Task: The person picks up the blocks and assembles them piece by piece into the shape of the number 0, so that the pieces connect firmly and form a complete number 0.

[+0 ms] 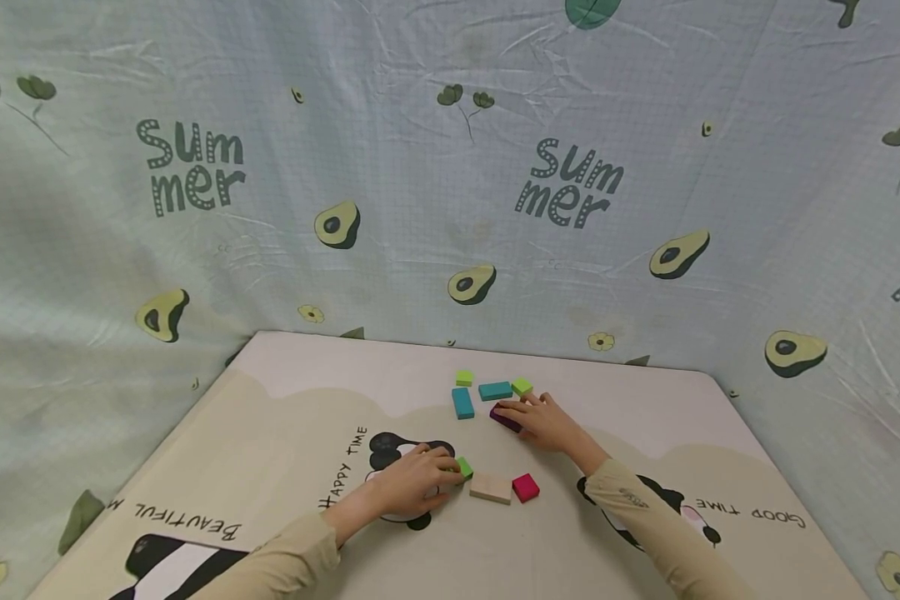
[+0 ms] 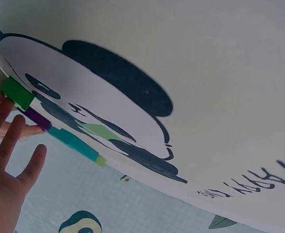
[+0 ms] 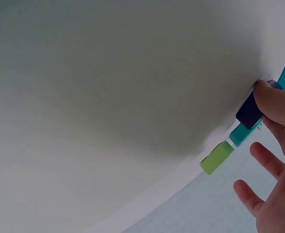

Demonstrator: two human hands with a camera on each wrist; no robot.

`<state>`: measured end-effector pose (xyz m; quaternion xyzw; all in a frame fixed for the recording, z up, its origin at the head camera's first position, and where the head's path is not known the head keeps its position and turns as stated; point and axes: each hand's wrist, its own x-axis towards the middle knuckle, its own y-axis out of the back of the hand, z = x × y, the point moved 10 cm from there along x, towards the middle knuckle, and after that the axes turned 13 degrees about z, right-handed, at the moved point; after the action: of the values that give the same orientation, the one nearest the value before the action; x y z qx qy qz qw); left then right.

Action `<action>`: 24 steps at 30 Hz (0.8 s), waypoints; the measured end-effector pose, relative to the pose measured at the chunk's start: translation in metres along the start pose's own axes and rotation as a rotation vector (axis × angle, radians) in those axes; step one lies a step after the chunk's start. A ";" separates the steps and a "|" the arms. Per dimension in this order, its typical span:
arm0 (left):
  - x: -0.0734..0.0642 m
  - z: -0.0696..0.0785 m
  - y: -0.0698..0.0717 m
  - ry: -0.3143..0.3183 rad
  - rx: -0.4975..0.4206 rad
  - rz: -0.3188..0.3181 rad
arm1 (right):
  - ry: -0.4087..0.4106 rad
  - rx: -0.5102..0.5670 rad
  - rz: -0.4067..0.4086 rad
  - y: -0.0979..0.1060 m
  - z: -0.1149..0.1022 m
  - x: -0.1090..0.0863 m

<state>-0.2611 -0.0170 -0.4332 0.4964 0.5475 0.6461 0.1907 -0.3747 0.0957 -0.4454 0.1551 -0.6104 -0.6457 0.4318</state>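
Observation:
My left hand (image 1: 412, 483) is low over the table, its spread fingertips touching or just beside a green block (image 1: 465, 468). In the left wrist view the fingers (image 2: 11, 141) look fairly straight beside that block (image 2: 18, 92), and the thumb is mostly cut off. My right hand (image 1: 547, 425) holds a dark purple block (image 1: 505, 417). The right wrist view has the thumb pressed on this block (image 3: 249, 110), with the other fingers spread below. Close behind it lie two blue blocks (image 1: 462, 403) (image 1: 496, 391) and two light green blocks (image 1: 464, 378) (image 1: 522, 386).
A plain wooden block (image 1: 491, 488) and a red block (image 1: 526, 487) lie side by side, right of the left hand. The table (image 1: 285, 400) bears printed pandas and lettering. A curtain (image 1: 390, 167) patterned with avocados hangs behind and beside it.

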 end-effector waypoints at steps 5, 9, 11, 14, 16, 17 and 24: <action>0.001 0.000 0.001 -0.005 0.001 0.012 | -0.012 0.014 -0.016 -0.004 0.002 0.001; 0.002 0.000 0.002 -0.012 -0.006 0.031 | -0.005 0.000 -0.011 -0.004 0.002 0.001; 0.002 0.001 0.002 -0.011 -0.010 0.032 | 0.001 -0.011 -0.009 -0.005 0.002 0.001; 0.003 0.001 0.001 -0.007 -0.017 0.029 | 0.007 -0.013 0.001 -0.005 0.002 0.001; 0.003 0.001 0.000 -0.005 -0.015 0.026 | 0.004 -0.006 0.006 -0.005 0.002 0.001; 0.004 0.001 0.000 -0.005 -0.011 0.023 | 0.003 -0.003 0.007 -0.005 0.002 0.001; 0.005 -0.001 0.000 0.009 -0.004 0.012 | 0.006 0.025 -0.018 -0.004 0.001 0.004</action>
<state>-0.2639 -0.0132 -0.4313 0.4963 0.5440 0.6506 0.1855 -0.3792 0.0928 -0.4475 0.1677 -0.6155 -0.6414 0.4261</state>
